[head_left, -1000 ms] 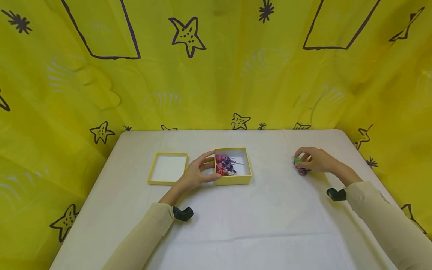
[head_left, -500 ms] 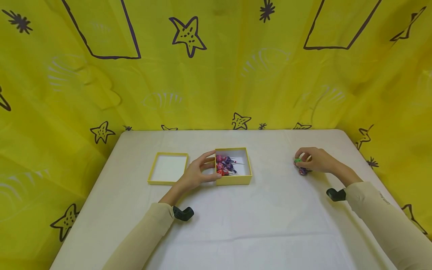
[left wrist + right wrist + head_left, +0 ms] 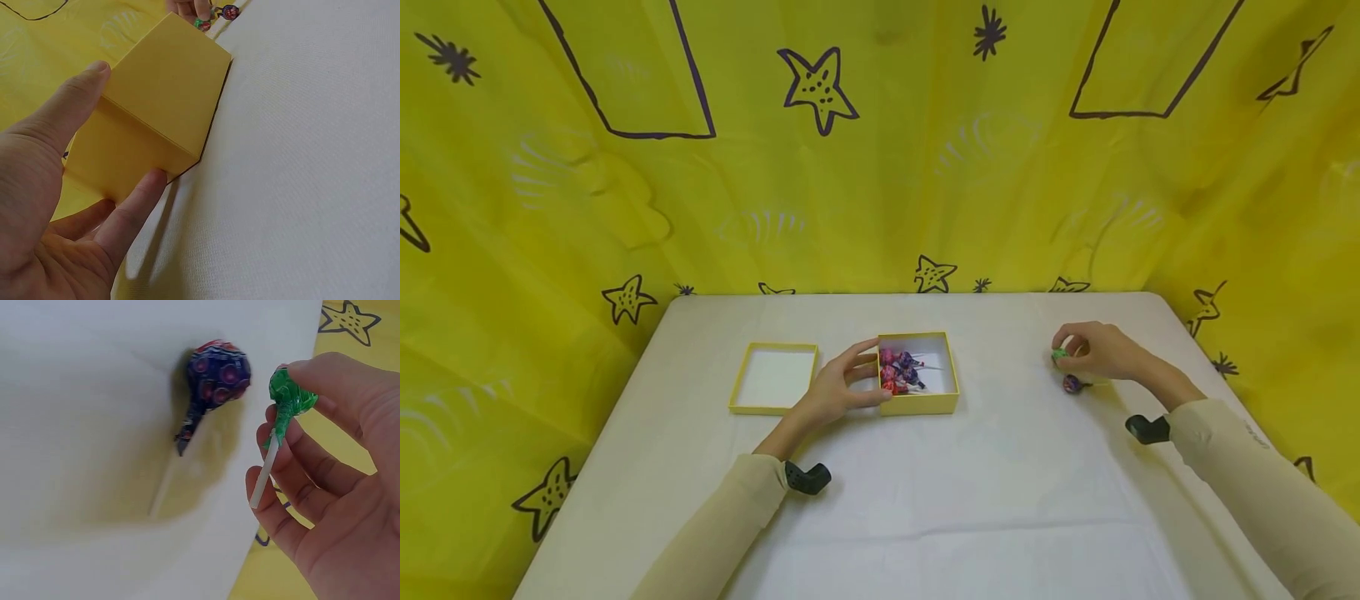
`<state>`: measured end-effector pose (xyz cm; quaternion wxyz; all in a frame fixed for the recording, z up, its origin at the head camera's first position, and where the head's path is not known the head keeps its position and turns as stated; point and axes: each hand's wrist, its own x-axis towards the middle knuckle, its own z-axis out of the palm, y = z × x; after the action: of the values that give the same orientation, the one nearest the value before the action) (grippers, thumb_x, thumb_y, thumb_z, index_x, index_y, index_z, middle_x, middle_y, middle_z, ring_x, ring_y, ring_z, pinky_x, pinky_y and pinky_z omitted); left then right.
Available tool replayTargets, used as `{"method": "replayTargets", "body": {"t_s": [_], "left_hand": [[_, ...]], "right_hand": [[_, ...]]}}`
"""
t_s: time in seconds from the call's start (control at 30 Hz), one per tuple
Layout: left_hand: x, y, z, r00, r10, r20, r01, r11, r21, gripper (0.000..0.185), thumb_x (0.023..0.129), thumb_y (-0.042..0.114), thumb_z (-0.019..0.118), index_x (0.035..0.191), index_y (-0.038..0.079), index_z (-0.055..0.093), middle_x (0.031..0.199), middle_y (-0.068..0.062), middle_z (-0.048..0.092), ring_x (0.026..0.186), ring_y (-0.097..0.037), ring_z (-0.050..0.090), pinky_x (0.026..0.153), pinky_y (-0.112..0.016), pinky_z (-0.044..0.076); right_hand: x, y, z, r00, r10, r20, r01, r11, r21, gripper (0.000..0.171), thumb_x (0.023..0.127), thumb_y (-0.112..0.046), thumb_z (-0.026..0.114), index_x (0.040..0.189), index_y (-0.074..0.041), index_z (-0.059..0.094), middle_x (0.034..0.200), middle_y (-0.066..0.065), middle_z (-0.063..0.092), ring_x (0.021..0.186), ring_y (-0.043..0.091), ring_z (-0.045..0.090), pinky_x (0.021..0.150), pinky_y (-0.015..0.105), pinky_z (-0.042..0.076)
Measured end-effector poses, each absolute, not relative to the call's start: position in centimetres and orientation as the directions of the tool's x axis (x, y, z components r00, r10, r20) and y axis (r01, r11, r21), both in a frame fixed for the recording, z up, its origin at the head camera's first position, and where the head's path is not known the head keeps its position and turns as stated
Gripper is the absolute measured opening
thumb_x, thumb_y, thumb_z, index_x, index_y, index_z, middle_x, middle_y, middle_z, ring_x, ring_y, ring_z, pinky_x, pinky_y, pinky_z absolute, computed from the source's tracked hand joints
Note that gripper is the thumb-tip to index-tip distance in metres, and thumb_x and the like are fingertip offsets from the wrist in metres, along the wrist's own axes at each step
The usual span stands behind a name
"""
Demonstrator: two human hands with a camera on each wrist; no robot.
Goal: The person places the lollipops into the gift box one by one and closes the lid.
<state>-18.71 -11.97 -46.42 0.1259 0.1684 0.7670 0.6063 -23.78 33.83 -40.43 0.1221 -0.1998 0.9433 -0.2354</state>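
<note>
My right hand (image 3: 1101,350) pinches a green-wrapped lollipop (image 3: 292,394) by its candy head, thumb on one side and fingers behind. Its white stick points down along the fingers in the right wrist view. Just beside it, a dark purple lollipop (image 3: 219,375) with pink spots lies on the white cloth. My left hand (image 3: 835,387) holds the left side of an open yellow box (image 3: 919,403), thumb at the near corner and fingers along the side wall. Inside the box, several red, pink and purple lollipops (image 3: 901,371) lie heaped to the left, sticks toward the right.
A shallow yellow-rimmed lid (image 3: 773,377) with a white inside lies to the left of the box, partly behind the left hand. A yellow curtain (image 3: 880,192) with drawn stars encloses the back and sides of the white-covered table (image 3: 970,492).
My right hand has shifted slightly away from the purple lollipop with the green one, leaving a visible gap between the two. The left hand and the box stay put.
</note>
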Motion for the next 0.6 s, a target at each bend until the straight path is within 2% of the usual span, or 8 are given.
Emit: {"method": "replayTargets", "body": {"t_s": [0.2, 0.6], "left_hand": [[-18.6, -12.1, -46.5, -0.913, 0.408, 0.004, 0.097, 0.208, 0.973, 0.09, 0.084, 0.014, 0.087, 0.159, 0.026, 0.038, 0.154, -0.016, 0.047, 0.137, -0.031, 0.053, 0.108, -0.046, 0.048], [-18.7, -12.0, -46.5, -0.911, 0.412, 0.008, 0.101, 0.205, 0.974, 0.09, 0.084, 0.016, 0.087, 0.159, 0.024, 0.038, 0.154, -0.017, 0.047, 0.137, -0.033, 0.053, 0.11, -0.049, 0.046]], "right_hand": [[-24.0, 32.9, -38.6, -0.874, -0.475, -0.105, -0.369, 0.788, -0.492, 0.015, 0.092, -0.015, 0.078, 0.104, -0.012, 0.068, 0.09, 0.001, 0.072, 0.08, 0.018, 0.062, 0.068, 0.033, 0.053], [-24.8, 30.4, -34.6, -0.835, -0.548, -0.042, -0.464, 0.743, -0.482, 0.012, 0.094, -0.016, 0.077, 0.104, -0.014, 0.07, 0.093, -0.001, 0.073, 0.085, 0.016, 0.064, 0.073, 0.03, 0.055]]}}
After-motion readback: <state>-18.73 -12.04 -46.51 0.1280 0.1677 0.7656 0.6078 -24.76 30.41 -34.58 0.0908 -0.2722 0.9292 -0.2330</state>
